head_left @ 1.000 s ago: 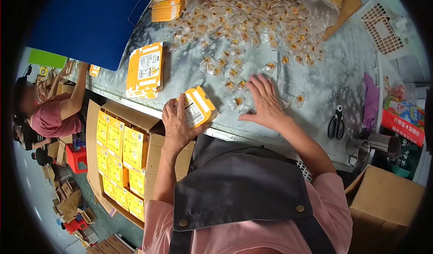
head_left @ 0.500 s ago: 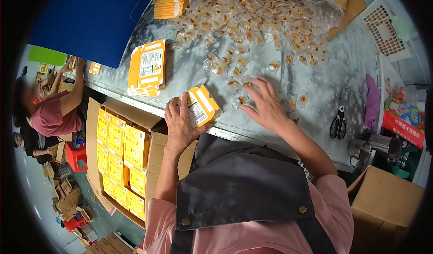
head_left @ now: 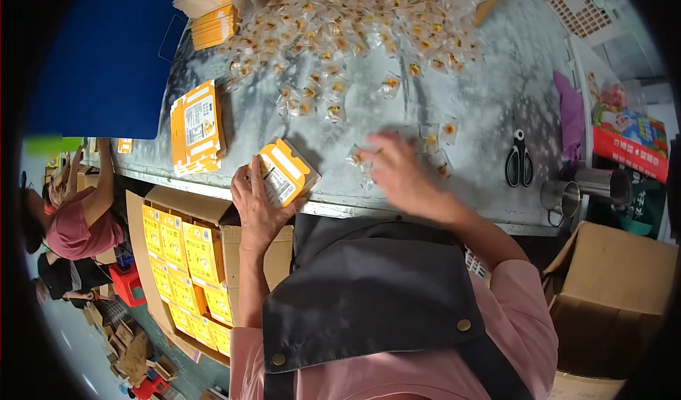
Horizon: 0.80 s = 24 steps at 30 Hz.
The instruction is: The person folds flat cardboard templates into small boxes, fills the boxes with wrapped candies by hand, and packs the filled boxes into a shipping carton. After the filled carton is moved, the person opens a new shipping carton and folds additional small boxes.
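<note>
My left hand is wrapped round the near left side of an orange-and-white box by the table's front edge. To its right, my right hand is over the tabletop, blurred by motion, so its fingers are unclear. Small clear packets lie at its fingertips, and some of them are partly hidden. More loose packets lie beyond, in front of a large heap of packets. A stack of flat orange-and-white cartons stands left of the box.
Black-handled scissors and metal cups are on the right. An open carton of yellow boxes stands below the table's left edge. A cardboard box is at lower right. Two people are at far left.
The view has shifted. My right hand has moved nearer the table's front edge, and packets by its fingertips have come closer with it. My left hand stays on the box.
</note>
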Tool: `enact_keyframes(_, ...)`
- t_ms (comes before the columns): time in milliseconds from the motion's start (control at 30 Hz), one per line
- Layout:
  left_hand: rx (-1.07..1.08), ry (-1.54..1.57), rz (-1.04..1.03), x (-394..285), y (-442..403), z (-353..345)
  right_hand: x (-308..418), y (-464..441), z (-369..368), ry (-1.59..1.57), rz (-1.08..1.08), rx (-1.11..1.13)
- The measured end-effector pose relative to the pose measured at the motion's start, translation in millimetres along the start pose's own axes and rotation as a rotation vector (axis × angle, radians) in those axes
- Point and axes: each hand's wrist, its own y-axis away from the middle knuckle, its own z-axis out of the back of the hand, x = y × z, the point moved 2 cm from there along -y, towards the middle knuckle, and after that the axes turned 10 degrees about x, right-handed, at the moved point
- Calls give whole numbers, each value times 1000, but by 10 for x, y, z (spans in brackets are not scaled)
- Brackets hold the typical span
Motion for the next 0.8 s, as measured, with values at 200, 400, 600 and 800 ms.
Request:
enact_keyframes(200, 27, -15, -44, 21, -12, -10, -772, 384, 949, -129, -279, -118)
enact_keyframes(400, 134, 30, -213, -45, -148, 47, -651, 584, 725, 163, -267, 293)
enact_keyframes(600, 239, 21, -359, -357, -375, -2, -624, 344, 432, 201, -115, 330)
enact_keyframes(800, 239, 20, -418, -696, -449, -174, -470, 73, 26, 131, 91, 288)
